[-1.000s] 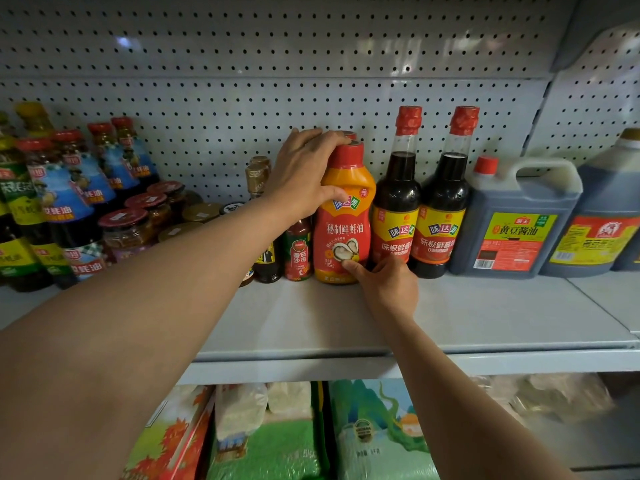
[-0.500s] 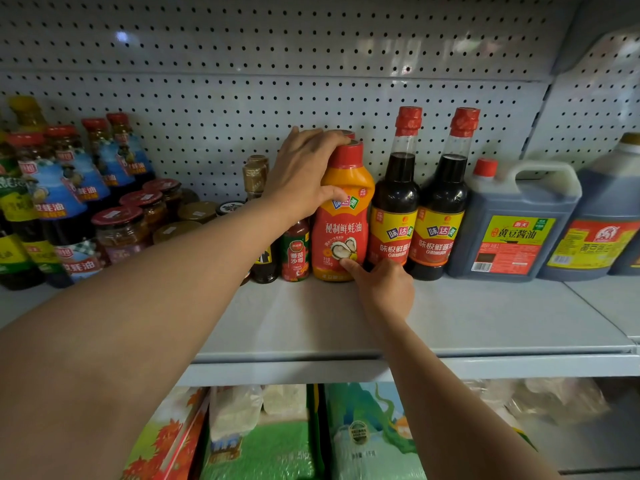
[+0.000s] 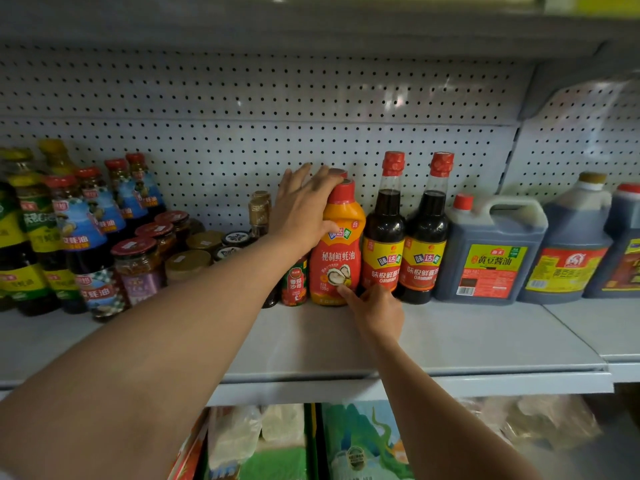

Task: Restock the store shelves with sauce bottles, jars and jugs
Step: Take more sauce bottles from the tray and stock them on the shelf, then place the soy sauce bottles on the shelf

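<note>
Orange oyster-sauce squeeze bottle [image 3: 337,251] stands upright on the shelf [image 3: 311,344], at the back row, label facing out. Left hand [image 3: 304,211] lies over its shoulder and red cap, fingers fairly straight and spread, thumb hooked round the front below the neck. Right hand [image 3: 375,308] has its fingers curled, the forefinger tip pressing the lower label; it holds nothing.

Just right of the bottle: two dark soy bottles [image 3: 403,237], touching or nearly so. Beyond them, soy jugs [image 3: 491,251]. Just left: a small red tomato-sauce bottle [image 3: 295,284], then jars [image 3: 138,263] and tall oyster-sauce bottles [image 3: 85,237].

Judgement: this bottle is placed and only being squared up. Back row is largely filled; the shelf's front strip is bare, so more stock could go there. No unstocked supply in view.
</note>
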Tool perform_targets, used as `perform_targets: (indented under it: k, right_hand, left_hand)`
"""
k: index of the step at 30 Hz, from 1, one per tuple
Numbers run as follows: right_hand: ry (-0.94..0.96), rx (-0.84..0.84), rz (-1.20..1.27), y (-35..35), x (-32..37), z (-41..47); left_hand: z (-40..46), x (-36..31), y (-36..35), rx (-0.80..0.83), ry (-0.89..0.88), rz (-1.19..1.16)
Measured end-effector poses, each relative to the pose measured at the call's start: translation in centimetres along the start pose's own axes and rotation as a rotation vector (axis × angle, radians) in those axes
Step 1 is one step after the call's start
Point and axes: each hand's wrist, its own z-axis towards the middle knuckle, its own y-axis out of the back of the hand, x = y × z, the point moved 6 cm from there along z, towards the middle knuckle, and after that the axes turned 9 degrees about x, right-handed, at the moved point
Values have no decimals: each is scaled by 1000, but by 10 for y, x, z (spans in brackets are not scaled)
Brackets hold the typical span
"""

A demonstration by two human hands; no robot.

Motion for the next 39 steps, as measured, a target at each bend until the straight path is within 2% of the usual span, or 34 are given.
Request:
perform_targets:
  k: [3,7,12,16,21,31,39]
  right_hand:
    - [32,82,41,7,5,-12]
    - [117,97,4,27,15,-36]
    - [126,168,-241,41,28,-86]
    - [119,249,-432,29,39,-141]
    - [171,332,-517,-7,42,-212]
    - [150,569,-664,-99,-12,-301]
    - [103,785,-620,-168,-106,-333]
  left_hand:
    - [-11,3,6,78,56,63]
    - [-54,9,18,170,148,-90]
    - [-141,20,29,256,236,-322]
    - [-214,31,20,405,273,-363]
    - [-299,48,6,483,297,-372]
    - [-456,83,-41,679,458,-208]
    - [-541,90,-112,850,554,-153]
